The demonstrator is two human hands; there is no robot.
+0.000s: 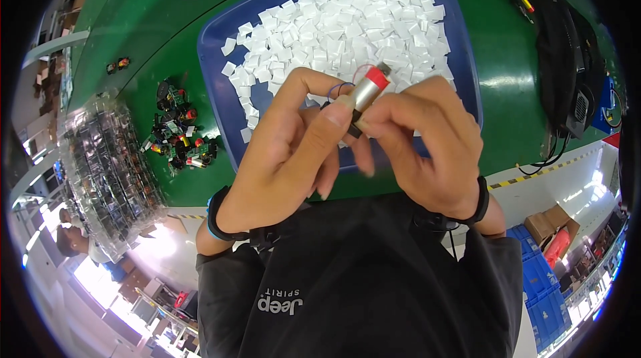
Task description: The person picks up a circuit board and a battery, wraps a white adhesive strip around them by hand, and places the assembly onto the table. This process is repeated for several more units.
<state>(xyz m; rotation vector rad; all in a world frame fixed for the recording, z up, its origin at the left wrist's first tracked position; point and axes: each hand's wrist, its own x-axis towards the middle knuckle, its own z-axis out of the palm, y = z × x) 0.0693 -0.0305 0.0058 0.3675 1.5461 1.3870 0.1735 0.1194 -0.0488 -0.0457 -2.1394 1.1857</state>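
Note:
Above the tray's near part, my left hand is closed, thumb and fingers pinching a small silver cylinder with a red end. Thin red and blue wires loop from the cylinder, and a dark piece shows at its lower end. My right hand is closed too, its thumb and forefinger pressed together against the cylinder's lower side. Whatever small part lies between those right fingertips is hidden. Under both hands is a blue tray holding a wide heap of small white square pieces.
On the green table, several small circuit boards with cylinders lie left of the tray. A plastic-wrapped stack of parts stands at the left edge. A black bag with cables lies at right. Blue crates stand lower right.

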